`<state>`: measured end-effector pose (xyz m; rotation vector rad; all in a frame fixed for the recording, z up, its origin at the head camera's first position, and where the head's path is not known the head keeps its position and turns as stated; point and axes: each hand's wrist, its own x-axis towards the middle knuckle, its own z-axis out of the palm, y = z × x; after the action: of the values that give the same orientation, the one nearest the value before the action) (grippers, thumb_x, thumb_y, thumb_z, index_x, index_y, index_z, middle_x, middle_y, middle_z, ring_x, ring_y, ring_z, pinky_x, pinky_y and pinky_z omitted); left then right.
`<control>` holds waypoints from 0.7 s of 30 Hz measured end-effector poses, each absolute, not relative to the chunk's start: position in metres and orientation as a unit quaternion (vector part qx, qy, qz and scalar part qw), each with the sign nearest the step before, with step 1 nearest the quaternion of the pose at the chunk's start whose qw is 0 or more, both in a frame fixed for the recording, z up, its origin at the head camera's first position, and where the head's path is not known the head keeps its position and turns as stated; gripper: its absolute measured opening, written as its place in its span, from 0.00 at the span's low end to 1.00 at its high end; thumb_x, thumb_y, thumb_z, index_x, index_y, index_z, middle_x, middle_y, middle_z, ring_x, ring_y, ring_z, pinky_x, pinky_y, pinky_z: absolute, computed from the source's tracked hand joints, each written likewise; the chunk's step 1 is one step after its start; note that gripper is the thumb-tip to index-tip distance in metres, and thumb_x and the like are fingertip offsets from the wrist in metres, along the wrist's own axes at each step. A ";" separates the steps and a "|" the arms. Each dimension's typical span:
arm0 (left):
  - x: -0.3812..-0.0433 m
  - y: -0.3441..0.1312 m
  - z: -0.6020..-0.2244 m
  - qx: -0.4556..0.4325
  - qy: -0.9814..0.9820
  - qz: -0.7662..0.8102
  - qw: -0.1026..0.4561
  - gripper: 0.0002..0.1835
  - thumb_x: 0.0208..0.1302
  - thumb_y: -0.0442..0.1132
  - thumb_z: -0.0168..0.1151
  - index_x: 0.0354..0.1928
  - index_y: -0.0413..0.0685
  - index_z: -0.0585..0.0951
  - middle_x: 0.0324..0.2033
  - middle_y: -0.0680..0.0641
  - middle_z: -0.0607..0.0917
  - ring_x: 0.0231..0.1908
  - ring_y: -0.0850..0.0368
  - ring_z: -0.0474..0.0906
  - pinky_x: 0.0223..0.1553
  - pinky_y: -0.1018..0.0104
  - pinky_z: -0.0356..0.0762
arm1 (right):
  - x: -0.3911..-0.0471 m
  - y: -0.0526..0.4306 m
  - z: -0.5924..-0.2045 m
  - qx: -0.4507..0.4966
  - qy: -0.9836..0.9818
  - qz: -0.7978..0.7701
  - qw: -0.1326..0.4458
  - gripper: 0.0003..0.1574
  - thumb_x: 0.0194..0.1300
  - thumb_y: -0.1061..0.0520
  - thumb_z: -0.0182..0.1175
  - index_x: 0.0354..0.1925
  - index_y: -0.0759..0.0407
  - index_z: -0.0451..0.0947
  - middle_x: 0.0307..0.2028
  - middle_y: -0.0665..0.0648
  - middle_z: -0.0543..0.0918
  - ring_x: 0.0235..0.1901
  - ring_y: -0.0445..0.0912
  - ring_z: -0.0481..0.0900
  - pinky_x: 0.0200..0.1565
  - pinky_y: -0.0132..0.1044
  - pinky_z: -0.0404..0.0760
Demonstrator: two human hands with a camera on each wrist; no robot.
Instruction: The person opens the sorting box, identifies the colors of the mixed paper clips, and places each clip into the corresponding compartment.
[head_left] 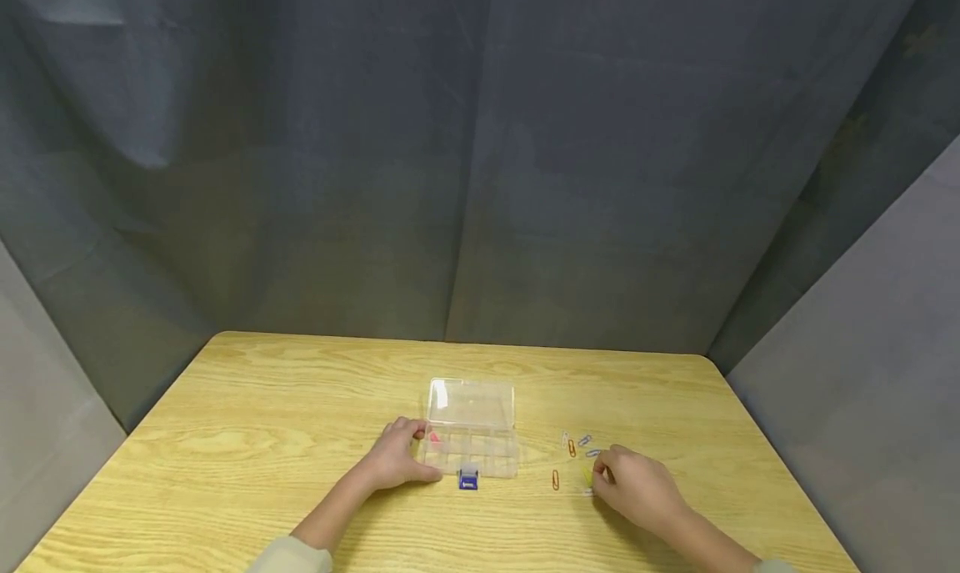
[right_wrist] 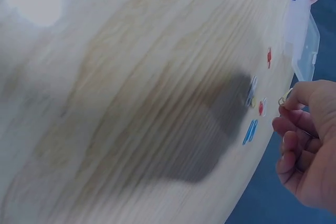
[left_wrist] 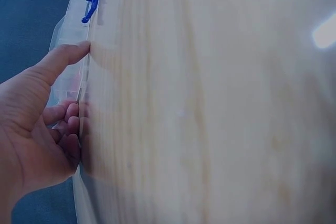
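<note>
A clear plastic compartment box [head_left: 491,466] stands with its lid [head_left: 480,404] swung back and a blue latch [head_left: 468,479] at the front. My left hand [head_left: 395,458] holds the box at its left end, thumb at the front corner and the other fingers along the side. Something small and pink [head_left: 435,437] shows in a left compartment. To the right, my right hand [right_wrist: 315,135] pinches a yellow paper clip [right_wrist: 284,99] between thumb and forefinger, just above the table. Near it lie a red paper clip [head_left: 556,480], another red clip [head_left: 572,449] and blue clips [head_left: 585,440].
The wood-grain table [head_left: 225,439] has rounded far corners. Dark grey cloth [head_left: 480,181] hangs behind it, and pale panels [head_left: 885,348] flank both sides. A white clip [head_left: 565,439] lies at the back of the scattered group.
</note>
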<state>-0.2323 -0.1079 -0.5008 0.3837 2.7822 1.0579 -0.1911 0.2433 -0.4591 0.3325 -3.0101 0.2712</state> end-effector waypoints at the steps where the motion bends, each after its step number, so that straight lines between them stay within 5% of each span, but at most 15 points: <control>1: -0.232 -0.108 -0.501 0.128 0.925 0.351 0.071 0.45 0.35 0.57 0.71 0.56 0.42 0.67 0.44 0.49 0.72 0.44 0.55 0.65 0.44 0.57 0.68 | -0.192 0.241 -0.459 0.112 -0.988 0.088 0.052 0.04 0.50 0.54 0.59 0.21 0.46 0.77 0.14 0.42 0.63 0.12 0.34 0.58 0.15 0.26 0.57; 21: -0.233 -0.108 -0.502 0.131 0.925 0.349 0.069 0.44 0.34 0.57 0.71 0.55 0.42 0.68 0.43 0.50 0.72 0.43 0.55 0.64 0.44 0.57 0.67 | -0.208 0.194 -0.452 0.229 -0.965 0.094 0.091 0.03 0.53 0.54 0.58 0.26 0.50 0.78 0.17 0.41 0.65 0.12 0.32 0.57 0.13 0.22 0.56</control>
<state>-0.2326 -0.1083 -0.5018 0.3938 2.7864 1.0516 -0.2076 0.1935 -0.4524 0.6795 -2.8675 0.2786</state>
